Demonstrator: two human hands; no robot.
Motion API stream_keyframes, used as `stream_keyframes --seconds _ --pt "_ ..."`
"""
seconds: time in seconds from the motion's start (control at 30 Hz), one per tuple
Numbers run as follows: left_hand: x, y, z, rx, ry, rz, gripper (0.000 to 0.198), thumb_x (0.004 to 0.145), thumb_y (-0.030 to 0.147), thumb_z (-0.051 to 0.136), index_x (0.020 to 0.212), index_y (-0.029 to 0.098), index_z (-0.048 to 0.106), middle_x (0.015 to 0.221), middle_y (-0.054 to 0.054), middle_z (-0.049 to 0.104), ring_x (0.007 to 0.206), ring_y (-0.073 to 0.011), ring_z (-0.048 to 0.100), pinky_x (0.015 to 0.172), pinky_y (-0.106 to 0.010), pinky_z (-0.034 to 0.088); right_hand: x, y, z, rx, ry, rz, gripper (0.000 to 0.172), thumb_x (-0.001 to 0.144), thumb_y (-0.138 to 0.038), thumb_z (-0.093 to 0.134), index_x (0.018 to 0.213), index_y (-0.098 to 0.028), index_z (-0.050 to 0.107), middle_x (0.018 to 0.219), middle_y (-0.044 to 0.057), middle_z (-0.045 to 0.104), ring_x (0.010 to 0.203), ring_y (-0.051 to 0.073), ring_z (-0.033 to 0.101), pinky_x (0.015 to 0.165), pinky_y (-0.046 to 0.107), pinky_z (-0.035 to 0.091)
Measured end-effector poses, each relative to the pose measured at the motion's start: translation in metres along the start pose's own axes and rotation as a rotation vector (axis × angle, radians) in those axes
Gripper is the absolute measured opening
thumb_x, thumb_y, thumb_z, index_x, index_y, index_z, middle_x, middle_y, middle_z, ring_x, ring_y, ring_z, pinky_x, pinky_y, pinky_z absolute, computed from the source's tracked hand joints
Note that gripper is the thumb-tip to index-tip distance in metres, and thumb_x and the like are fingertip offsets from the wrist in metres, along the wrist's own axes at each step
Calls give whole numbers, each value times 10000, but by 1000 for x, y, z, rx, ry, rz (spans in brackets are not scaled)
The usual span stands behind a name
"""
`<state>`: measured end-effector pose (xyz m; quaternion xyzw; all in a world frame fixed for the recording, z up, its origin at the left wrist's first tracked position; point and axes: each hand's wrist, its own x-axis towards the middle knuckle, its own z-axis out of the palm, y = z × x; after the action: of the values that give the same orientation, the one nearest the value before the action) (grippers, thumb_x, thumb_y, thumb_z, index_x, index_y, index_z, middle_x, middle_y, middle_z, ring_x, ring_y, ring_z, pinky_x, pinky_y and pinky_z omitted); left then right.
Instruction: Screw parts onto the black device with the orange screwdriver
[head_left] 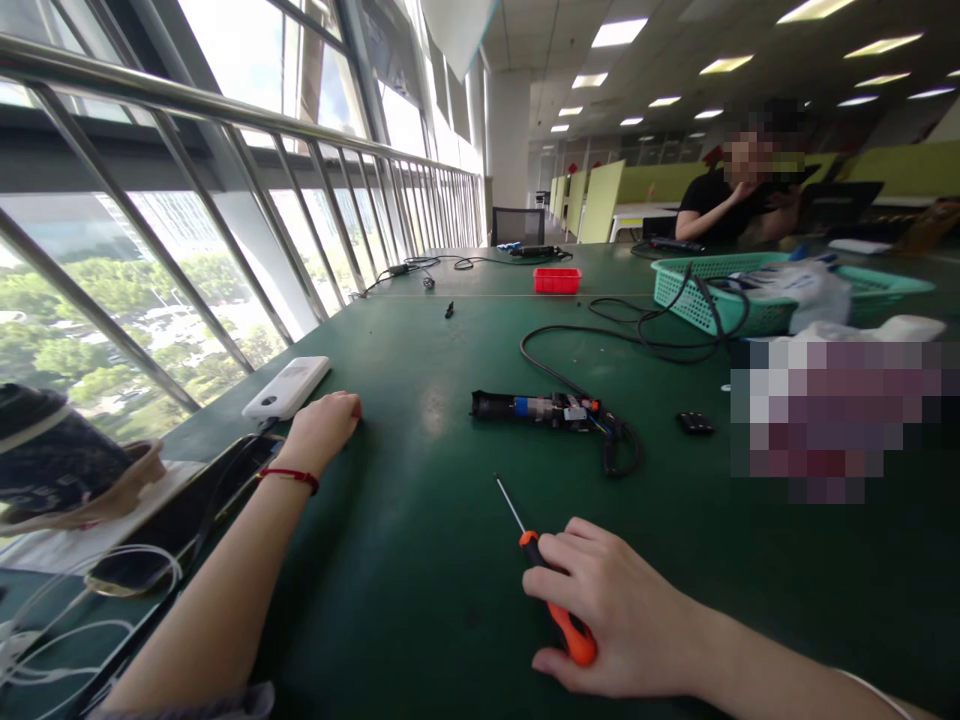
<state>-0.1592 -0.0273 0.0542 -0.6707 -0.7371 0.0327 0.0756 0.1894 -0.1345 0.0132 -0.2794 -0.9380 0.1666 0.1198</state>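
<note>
My right hand (607, 605) rests low on the green table, its fingers bent over the orange-and-black handle of a screwdriver (576, 640). The thin metal shaft points up and to the left, its tip lying clear of any other object. Beyond the tip is a black pistol-shaped device (540, 410) with exposed wires, a blue band and a cable. My left hand (324, 428) is closed on the table to the left, a red string round its wrist; the inside of its fingers is hidden. Next to it lies a white power bank (289, 388) with a cable plugged in.
A small black part (694, 422) lies right of the device. Farther back are a red tray (557, 281) and a green basket (690, 295) holding plastic bags. A phone (135, 570), white cables and a dark bag (52, 450) crowd the left edge. Someone (739, 205) sits across the table.
</note>
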Motion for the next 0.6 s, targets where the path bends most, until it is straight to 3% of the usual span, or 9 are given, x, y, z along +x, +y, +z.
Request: stream_keyframes --seconds 0.17,0.27,0.4,0.47,0.53,0.6 --pt "-7 -15 -4 -83 -95 -74 258 753 200 445 894 182 662 872 -86 682 818 -244 639 676 -293 472 1 0 0 13 5 -4 346 718 -518 601 862 -204 571 792 3 536 675 122 448 638 274 343" --pt "-10 -20 -7 -108 -155 -66 320 774 170 407 949 183 675 932 -88 688 859 -235 636 766 -308 470 0 0 0 20 4 0 351 719 -518 602 865 -200 571 795 6 539 678 123 459 639 276 352" --pt "-22 6 -9 -58 -207 -54 289 772 167 432 866 130 703 995 -152 658 908 -272 622 814 -356 470 0 0 2 -33 14 -22 326 712 -491 614 846 -198 561 780 2 532 665 119 466 612 270 359" --pt "-31 31 -9 31 -168 -104 280 749 116 439 845 84 700 996 -211 622 882 -303 615 737 -380 490 1 -1 0 -77 143 -112 182 744 -360 598 806 -198 542 733 -9 513 626 103 451 570 250 352" --pt "-40 58 -10 134 -121 -179 334 729 24 401 888 59 692 996 -240 592 909 -313 595 666 -354 493 -1 -1 -5 -123 415 -230 41 767 -179 540 783 -207 515 660 -28 467 575 87 428 531 234 347" --pt "-45 79 -11 192 -103 -220 377 735 -16 366 917 47 690 974 -244 577 907 -300 585 626 -317 484 -5 2 -15 -197 738 -293 163 765 -84 514 827 -234 499 614 -43 413 556 93 427 524 244 372"
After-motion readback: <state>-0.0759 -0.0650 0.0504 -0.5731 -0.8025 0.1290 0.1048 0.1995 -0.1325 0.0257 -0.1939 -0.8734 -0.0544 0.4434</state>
